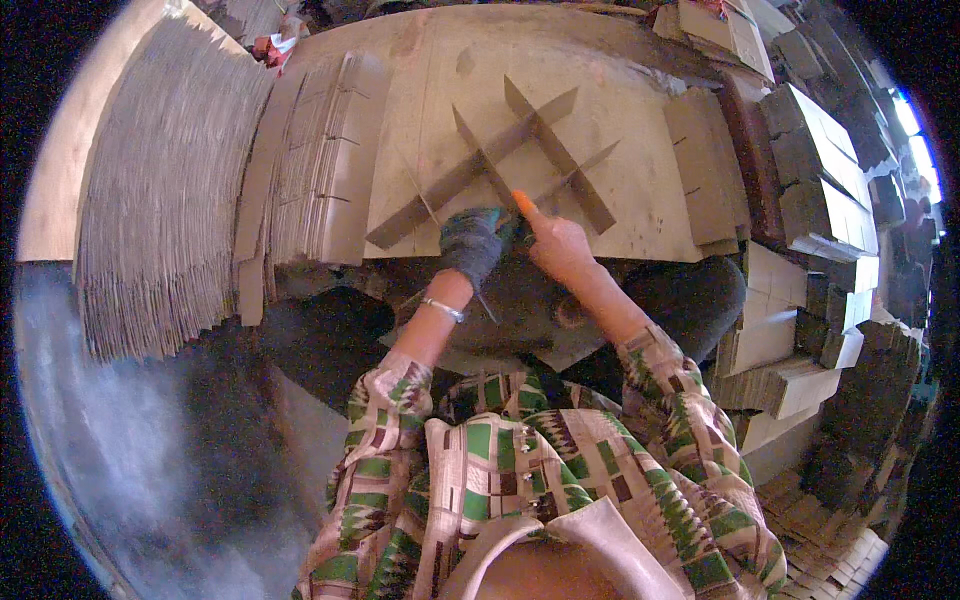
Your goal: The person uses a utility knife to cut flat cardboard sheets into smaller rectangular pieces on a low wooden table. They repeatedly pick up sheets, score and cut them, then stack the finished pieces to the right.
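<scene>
A partly interlocked cardboard divider (560,150) stands on edge at the near side of the wooden table, its slotted strips crossing one another. My left hand (472,245), in a dark grey glove, is closed around the near end of the strips, close to the table's front edge. Beside it, my right hand (562,248) is bare apart from an orange cover (524,203) on one finger. That finger lies against a crossing strip (480,155), and the other fingers are curled in at the strips. My hands partly hide the joint between them.
On the left of the table (430,60) stand a tall row of cardboard sheets (170,190) and a stack of slitted strips (325,160). Another strip stack (705,165) lies at the right edge. Cardboard bundles (820,170) are piled beyond it. A red and white item (275,48) sits far left.
</scene>
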The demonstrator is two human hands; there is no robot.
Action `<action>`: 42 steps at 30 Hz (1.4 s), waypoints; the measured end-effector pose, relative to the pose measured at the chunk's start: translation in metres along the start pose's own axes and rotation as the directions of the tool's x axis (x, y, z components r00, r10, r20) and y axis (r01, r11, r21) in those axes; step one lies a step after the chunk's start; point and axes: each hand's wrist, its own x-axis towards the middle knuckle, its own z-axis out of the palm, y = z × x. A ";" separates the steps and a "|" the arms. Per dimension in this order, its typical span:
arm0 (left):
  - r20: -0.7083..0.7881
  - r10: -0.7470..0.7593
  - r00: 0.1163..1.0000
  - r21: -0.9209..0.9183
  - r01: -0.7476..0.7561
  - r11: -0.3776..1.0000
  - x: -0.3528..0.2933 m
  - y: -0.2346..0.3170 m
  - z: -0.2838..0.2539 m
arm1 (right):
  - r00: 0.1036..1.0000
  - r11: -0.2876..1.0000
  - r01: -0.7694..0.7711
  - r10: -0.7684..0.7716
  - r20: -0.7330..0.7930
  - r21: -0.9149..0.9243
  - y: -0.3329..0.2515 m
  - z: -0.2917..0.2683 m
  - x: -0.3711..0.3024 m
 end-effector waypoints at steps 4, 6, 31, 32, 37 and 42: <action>-0.443 -0.102 0.891 0.183 0.201 0.962 0.016 -0.051 -0.031 | 0.873 0.974 -0.036 0.139 -0.468 0.222 0.039 -0.023 -0.013; -0.602 -0.152 0.784 0.316 0.409 0.856 0.025 -0.091 -0.021 | 0.728 0.989 -0.114 0.145 -0.670 0.091 0.073 -0.023 -0.007; -0.391 -0.496 0.775 0.594 0.624 0.507 0.000 -0.254 -0.218 | 0.910 0.330 -0.414 0.172 0.377 0.848 0.004 0.066 0.015; -0.323 -0.544 0.774 0.635 0.604 0.482 -0.011 -0.278 -0.199 | 0.905 0.313 -0.424 0.166 0.391 0.850 0.003 0.067 0.011; -0.262 -0.651 0.713 0.461 0.685 0.565 -0.052 -0.351 -0.138 | 0.876 0.236 -0.474 0.222 0.428 0.848 0.011 0.051 -0.006; -0.202 -0.714 0.670 0.469 0.706 0.531 -0.042 -0.366 -0.146 | 0.968 0.586 -0.240 0.203 0.147 0.774 0.081 0.045 0.002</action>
